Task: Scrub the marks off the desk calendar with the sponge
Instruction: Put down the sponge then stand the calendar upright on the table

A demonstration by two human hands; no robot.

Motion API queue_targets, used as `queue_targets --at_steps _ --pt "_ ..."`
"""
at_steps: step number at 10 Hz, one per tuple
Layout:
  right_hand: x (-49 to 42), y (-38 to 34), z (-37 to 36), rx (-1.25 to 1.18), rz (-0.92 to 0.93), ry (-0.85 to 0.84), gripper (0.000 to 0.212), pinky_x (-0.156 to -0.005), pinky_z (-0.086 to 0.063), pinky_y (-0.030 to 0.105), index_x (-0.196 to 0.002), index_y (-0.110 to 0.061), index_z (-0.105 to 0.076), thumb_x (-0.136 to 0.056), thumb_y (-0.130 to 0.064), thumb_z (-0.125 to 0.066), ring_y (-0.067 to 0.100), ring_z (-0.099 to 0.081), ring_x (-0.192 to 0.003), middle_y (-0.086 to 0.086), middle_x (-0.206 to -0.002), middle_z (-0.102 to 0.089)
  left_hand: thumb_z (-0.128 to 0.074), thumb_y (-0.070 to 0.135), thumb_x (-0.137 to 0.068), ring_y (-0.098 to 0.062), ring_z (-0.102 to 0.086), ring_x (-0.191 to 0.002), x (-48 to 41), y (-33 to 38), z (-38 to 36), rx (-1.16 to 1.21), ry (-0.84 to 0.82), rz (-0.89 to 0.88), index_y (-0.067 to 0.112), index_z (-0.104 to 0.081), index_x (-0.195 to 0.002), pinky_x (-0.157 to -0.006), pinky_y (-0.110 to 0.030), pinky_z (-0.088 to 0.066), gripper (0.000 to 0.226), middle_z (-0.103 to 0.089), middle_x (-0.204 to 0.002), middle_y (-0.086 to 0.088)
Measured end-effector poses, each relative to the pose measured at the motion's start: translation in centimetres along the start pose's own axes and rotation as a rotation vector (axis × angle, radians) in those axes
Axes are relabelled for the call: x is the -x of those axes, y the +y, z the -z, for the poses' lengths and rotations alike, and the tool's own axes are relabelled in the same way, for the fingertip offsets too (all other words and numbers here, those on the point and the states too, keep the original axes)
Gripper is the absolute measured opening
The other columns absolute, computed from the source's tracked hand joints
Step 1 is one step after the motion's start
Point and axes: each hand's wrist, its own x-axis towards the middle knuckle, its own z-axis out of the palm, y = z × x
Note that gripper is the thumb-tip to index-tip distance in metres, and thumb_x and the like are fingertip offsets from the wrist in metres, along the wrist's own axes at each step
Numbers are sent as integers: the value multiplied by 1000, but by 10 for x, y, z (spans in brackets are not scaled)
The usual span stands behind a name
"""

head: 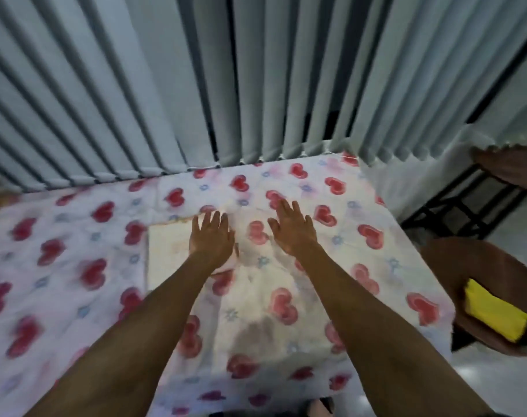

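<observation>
Both hands are empty, fingers spread flat. The left hand (211,236) lies on the calendar (169,254), a pale, blurred sheet on the heart cloth (75,251), reaching out to that hand's left; its marks cannot be made out. The right hand (292,230) rests on bare cloth beside it. The sponge (497,311) sits well right of the right hand, on a brown stool (454,266). It looks light and soft, best pinched across its short sides; the calendar looks thin and may slide unless pinned
</observation>
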Motion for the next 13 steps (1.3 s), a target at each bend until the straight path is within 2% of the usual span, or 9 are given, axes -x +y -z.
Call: queue_targets --at_steps 2,4,5,6,7,9,11,12,13 --pt "-14 -96 -31 8 102 -52 58 -115 -17 51 -152 -16 -13 -101 -41 -25 22 -5 -149 -1 -162 -11 -23 37 -101 -29 -12 -148 28 -103 -23 155 -27 199 10 -20 -150 -119 -48 -11 56 -19 -160 -9" --pt "-24 -119 -50 27 44 -83 58 -110 -26 53 -148 -15 -23 -99 -44 -32 30 -22 -145 6 -157 -27 -37 28 -98 -35 -54 -119 34 -136 -38 344 -46 290 8 -45 -131 -95 -44 -45 40 -53 -134 -14" --pt "-30 -118 -57 -81 -28 -103 50 -100 -44 47 -137 -10 -40 -96 -40 -43 34 -50 -124 13 -139 -50 -41 22 -96 -35 -59 -110 33 -143 -48 443 -52 338 6 -50 -125 -88 -42 -48 34 -59 -124 -18" --pt "-37 -114 -66 -161 -77 -108 41 -92 -50 39 -123 -2 -50 -95 -31 -47 34 -58 -110 19 -124 -59 -42 20 -95 -36 -59 -107 29 -144 -59 489 -106 360 3 -46 -127 -86 -40 -49 36 -58 -122 -20" --pt "-44 -114 -72 -185 -112 -111 35 -86 -45 34 -117 2 -53 -97 -26 -44 35 -56 -109 22 -121 -58 -42 21 -96 -35 -61 -103 19 -145 -64 530 -102 376 1 -49 -122 -82 -39 -49 34 -60 -118 -21" --pt "-50 -117 -79 -441 -315 -45 30 -80 -43 34 -112 0 -56 -91 -20 -48 35 -58 -107 20 -116 -62 -40 28 -95 -40 -54 -115 6 -147 -65 671 -126 543 0 -49 -127 -97 -41 -44 43 -56 -127 -24" --pt "-58 -116 -67 -569 -424 -97 39 -68 -34 30 -110 -2 -63 -91 -32 -46 34 -59 -96 19 -105 -64 -43 37 -92 -39 -56 -111 -2 -149 -58 801 -107 639 1 -54 -124 -93 -40 -46 50 -58 -124 -23" --pt "-59 -114 -52 -759 -487 -63 41 -71 -39 31 -109 -5 -66 -88 -37 -50 35 -60 -106 18 -112 -66 -42 39 -93 -39 -50 -121 -1 -148 -49 875 -86 662 -1 -48 -132 -103 -42 -43 57 -50 -135 -27" --pt "-59 -119 -35 -996 -529 -64 36 -76 -52 37 -99 -6 -65 -82 -37 -58 34 -64 -87 18 -94 -67 -43 40 -94 -39 -52 -121 -2 -148 -33 961 4 663 -2 -49 -131 -102 -41 -43 57 -51 -134 -26"
